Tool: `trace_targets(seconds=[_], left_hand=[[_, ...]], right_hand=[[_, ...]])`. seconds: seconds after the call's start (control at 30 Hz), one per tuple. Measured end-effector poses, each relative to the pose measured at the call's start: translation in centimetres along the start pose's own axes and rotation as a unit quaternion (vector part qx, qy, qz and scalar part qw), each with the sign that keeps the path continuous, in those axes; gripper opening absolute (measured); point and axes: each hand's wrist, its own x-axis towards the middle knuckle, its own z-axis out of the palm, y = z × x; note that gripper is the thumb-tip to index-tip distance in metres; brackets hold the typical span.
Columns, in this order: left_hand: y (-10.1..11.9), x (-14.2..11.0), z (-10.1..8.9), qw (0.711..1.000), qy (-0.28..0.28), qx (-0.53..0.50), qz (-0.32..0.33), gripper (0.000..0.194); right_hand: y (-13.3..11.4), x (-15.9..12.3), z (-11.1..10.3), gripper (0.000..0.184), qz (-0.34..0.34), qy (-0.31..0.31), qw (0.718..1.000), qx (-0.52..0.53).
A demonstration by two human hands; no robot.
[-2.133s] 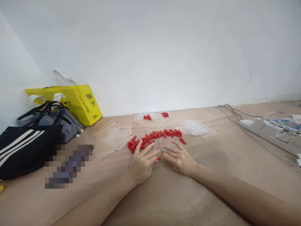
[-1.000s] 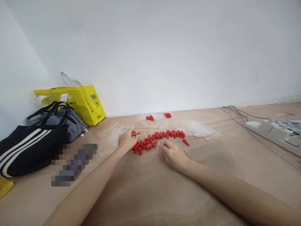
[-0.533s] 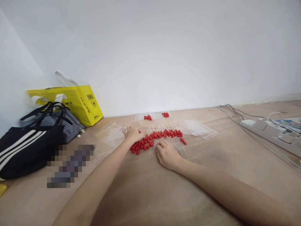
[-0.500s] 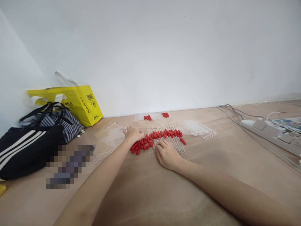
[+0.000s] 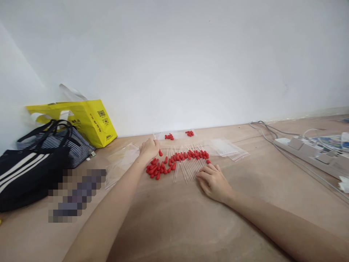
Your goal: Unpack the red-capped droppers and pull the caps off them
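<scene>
My left hand [image 5: 149, 149] is closed at the left end of the far row, above the plastic bags. A red rubber bulb [image 5: 160, 153] hangs at its fingertips, apparently part of a dropper; its tube is mostly hidden by the hand. Loose red bulbs [image 5: 157, 171] lie in a heap just below. A row of droppers [image 5: 188, 155] has its glass stems pointing to the wall. In front of them lie bare glass tubes [image 5: 184, 171]. My right hand [image 5: 215, 183] rests at their right end, fingers curled down onto the tubes; its fingertips are partly hidden.
Clear zip bags [image 5: 227, 148] lie behind on the right, with more bags [image 5: 120, 163] on the left. A bag of bulbs and tubes [image 5: 178, 135] sits by the wall. A yellow bag [image 5: 95, 122] and a black bag [image 5: 32, 174] stand left; a power strip [image 5: 308, 151] is right.
My left hand worked beside my right over the tubes, then moved to the far left, where a bulb now shows at its fingers. My right hand has slid right along the glass tubes.
</scene>
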Motion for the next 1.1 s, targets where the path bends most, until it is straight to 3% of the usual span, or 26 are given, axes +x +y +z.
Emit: trace_targets(seconds=[0.13,0.23,0.33,0.4,0.53,0.83,1.1], left_hand=[[0.4,-4.9,-1.1,0.996,-0.021,-0.040,0.079,0.027],[0.9,-9.1,0.0,0.966,-0.090,-0.113,0.213,0.027],[1.1,-11.8,1.6,0.950,-0.101,-0.132,0.266,0.023],[1.1,-12.8,2.6,0.942,-0.083,-0.130,0.297,0.020],[0.7,-13.3,3.5,0.935,-0.026,-0.120,0.333,0.018],[-1.0,-12.7,3.4,0.903,0.055,-0.078,0.419,0.017],[-0.7,-12.7,3.8,0.867,0.145,-0.039,0.475,0.022]], right_hand=[[0.0,0.0,-0.1,0.016,0.007,0.030,0.999,0.021],[-0.5,0.4,-0.1,0.026,-0.006,0.066,0.998,0.021],[-1.1,0.7,0.1,0.035,-0.051,0.063,0.997,0.004],[-1.5,1.0,0.3,0.032,-0.089,0.056,0.995,-0.001],[-2.0,1.2,1.0,0.017,-0.145,0.071,0.987,0.002],[-1.4,1.3,0.8,0.015,-0.120,0.047,0.992,-0.004],[-1.7,1.4,1.2,0.018,-0.163,0.066,0.984,0.011]])
